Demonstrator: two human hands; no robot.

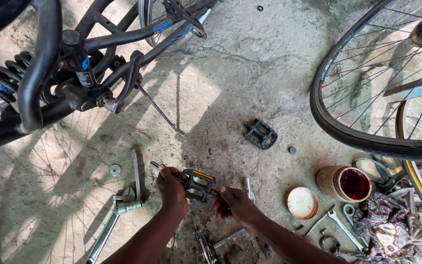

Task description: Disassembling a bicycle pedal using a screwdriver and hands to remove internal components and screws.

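You held a black pedal [197, 185] with an orange reflector low over the concrete floor [250, 63], near the bottom middle of the view, between your two hands. Your left hand [170, 188] had its fingers closed on the pedal's left end, where the metal axle [154, 165] stuck out up and to the left past your knuckles. Your right hand [235, 203] had its fingers curled against the pedal's right end, gripping it from that side. Just beyond your right hand a small metal tool [248, 188] lay on the floor, and below your wrists lay pliers [205, 247], partly hidden. To the left of your left hand an adjustable wrench [111, 224] lay slanted on the floor, a flat metal bar [136, 171] beside it, and a washer [115, 170] a little farther left. Farther up the floor, well apart from your hands, a second black pedal [260, 133] lay on its own. To the right stood an open tin [344, 183] with dark red contents, its lid [302, 203] lying beside it, and a spanner [344, 227] near a patterned rag [391, 230]. A black bicycle frame [40, 73] filled the upper left, its kickstand [157, 108] reaching down to the floor, and a bicycle wheel [367, 142] with a black tyre crossed the upper right.
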